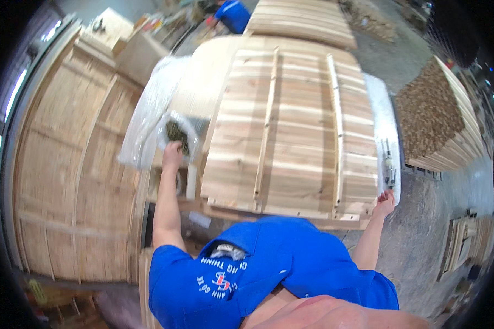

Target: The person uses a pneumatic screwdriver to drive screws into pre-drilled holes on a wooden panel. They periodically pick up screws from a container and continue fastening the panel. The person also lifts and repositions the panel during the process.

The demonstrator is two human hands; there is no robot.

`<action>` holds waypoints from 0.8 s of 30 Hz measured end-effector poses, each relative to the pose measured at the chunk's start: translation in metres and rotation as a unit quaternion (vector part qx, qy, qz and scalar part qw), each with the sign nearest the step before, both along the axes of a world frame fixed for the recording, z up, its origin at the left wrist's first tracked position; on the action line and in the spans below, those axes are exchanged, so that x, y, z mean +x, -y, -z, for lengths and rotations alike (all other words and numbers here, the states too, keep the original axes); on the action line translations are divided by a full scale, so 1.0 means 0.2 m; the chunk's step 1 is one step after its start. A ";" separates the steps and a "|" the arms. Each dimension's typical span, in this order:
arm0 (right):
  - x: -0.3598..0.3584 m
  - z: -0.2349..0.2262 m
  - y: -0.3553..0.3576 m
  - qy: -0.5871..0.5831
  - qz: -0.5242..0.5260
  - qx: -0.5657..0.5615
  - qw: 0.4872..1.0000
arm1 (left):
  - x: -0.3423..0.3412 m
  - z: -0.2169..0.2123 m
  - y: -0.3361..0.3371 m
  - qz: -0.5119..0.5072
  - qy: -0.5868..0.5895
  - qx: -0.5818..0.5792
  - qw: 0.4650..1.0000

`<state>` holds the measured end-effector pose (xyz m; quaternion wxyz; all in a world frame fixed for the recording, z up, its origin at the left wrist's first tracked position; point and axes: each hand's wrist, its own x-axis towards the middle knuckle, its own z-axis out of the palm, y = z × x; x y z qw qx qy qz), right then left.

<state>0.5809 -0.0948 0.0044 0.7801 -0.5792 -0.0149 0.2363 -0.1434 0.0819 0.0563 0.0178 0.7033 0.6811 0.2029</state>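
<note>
My left hand [173, 154] reaches to an open clear plastic bag [191, 130] at the left of the wooden panel [299, 126]. Its fingers are drawn together at a heap of small, dark, brownish-green pieces [175, 131]; whatever they pinch is too small to make out. Past the panel's near right corner, my right hand [386, 203] has curled fingers beside the near end of a slim grey and black hand tool [389, 166]. Whether it grips that tool is unclear. Two narrow wooden strips [268, 118] [335, 120] lie lengthwise across the panel.
White sheeting [383, 104] shows under the panel's right side. A large framed wooden piece [74, 164] stands at the left. Stacked wood [431, 109] sits at the right, more boards [299, 22] at the back. Beyond the table is another person in blue [234, 15].
</note>
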 end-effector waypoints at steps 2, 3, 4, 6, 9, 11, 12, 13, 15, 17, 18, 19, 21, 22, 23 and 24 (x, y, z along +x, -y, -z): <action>0.04 0.04 0.02 -0.040 0.048 0.016 0.998 | 0.06 -0.04 -0.10 0.003 -0.102 -0.100 0.990; 0.06 0.06 0.04 -0.038 0.065 0.019 0.997 | 0.12 -0.06 -0.13 -0.007 -0.150 -0.162 0.975; 0.08 0.09 0.05 -0.042 0.075 0.024 0.996 | 0.15 -0.09 -0.15 -0.018 -0.187 -0.196 0.962; 0.25 0.10 0.13 -0.107 0.108 0.088 0.984 | 0.21 -0.08 -0.22 -0.011 -0.221 -0.225 0.949; 0.36 0.20 0.16 -0.212 0.142 0.139 0.957 | 0.24 -0.07 -0.21 -0.020 -0.254 -0.247 0.935; 0.38 0.29 0.19 -0.273 0.168 0.136 0.937 | 0.27 -0.11 -0.24 -0.030 -0.234 -0.301 0.924; 0.41 0.31 0.19 -0.299 0.164 0.141 0.929 | 0.26 -0.11 -0.23 -0.008 -0.250 -0.299 0.921; 0.45 0.32 0.23 -0.315 0.168 0.145 0.923 | 0.31 -0.10 -0.26 0.024 -0.260 -0.299 0.918; 0.48 0.34 0.19 -0.353 0.180 0.157 0.905 | 0.34 -0.11 -0.29 0.039 -0.293 -0.292 0.910; 0.47 0.37 0.16 -0.389 0.208 0.161 0.883 | 0.35 -0.15 -0.27 0.016 -0.333 -0.290 0.897; 0.49 0.37 0.16 -0.416 0.236 0.152 0.865 | 0.35 -0.16 -0.29 0.032 -0.329 -0.290 0.898; 0.51 0.35 0.14 -0.405 0.233 0.138 0.873 | 0.35 -0.16 -0.27 0.044 -0.316 -0.292 0.901; 0.52 0.40 0.15 -0.396 0.240 0.100 0.880 | 0.39 -0.18 -0.30 0.069 -0.294 -0.309 0.902; 0.52 0.41 0.11 -0.417 0.245 0.077 0.872 | 0.38 -0.22 -0.28 0.067 -0.272 -0.320 0.905; 0.55 0.43 0.09 -0.413 0.243 0.077 0.874 | 0.37 -0.22 -0.27 0.073 -0.240 -0.330 0.910; 0.61 0.44 0.10 -0.394 0.242 0.074 0.883 | 0.36 -0.17 -0.24 0.074 -0.253 -0.314 0.912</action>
